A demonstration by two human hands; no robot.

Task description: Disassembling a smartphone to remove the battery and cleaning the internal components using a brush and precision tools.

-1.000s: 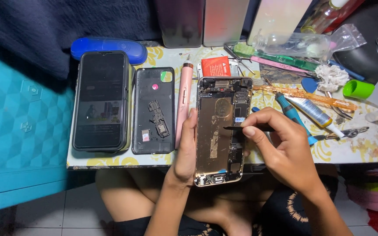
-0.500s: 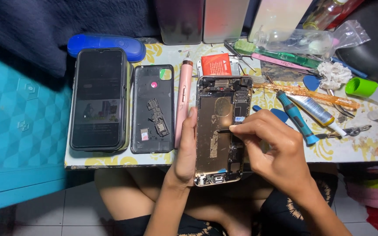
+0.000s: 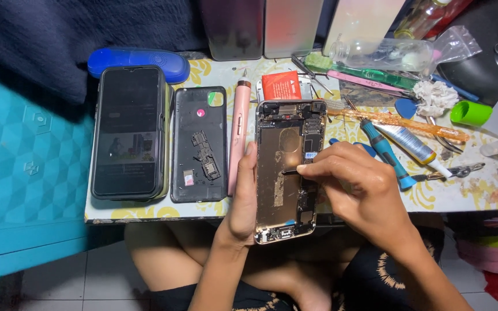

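Black phone (image 3: 128, 132): lies flat at the left of the surface (image 3: 479, 193), screen up and dark.
Back cover (image 3: 199, 144): just right of it, inner side up, holding a few small loose parts.
Pink tool (image 3: 238, 138): a slim pen-shaped driver lying lengthwise between the cover and the opened phone.
Opened phone (image 3: 286, 170): a shell with its screen off, lower end overhanging the near edge of the surface; its inner parts run down the right side.
Left hand (image 3: 241, 201): palm against the shell's left edge, thumb lying up along it, the grip closed on the shell to steady it.
Right hand (image 3: 355, 184): fingers pinched shut on a thin dark tool (image 3: 290, 171), its tip pointing left over the shell's middle.
Plastic bag (image 3: 399, 55): clear, at the rear right; contents too blurred to tell.
Hidden: the tool's rear end is covered by the fingers.
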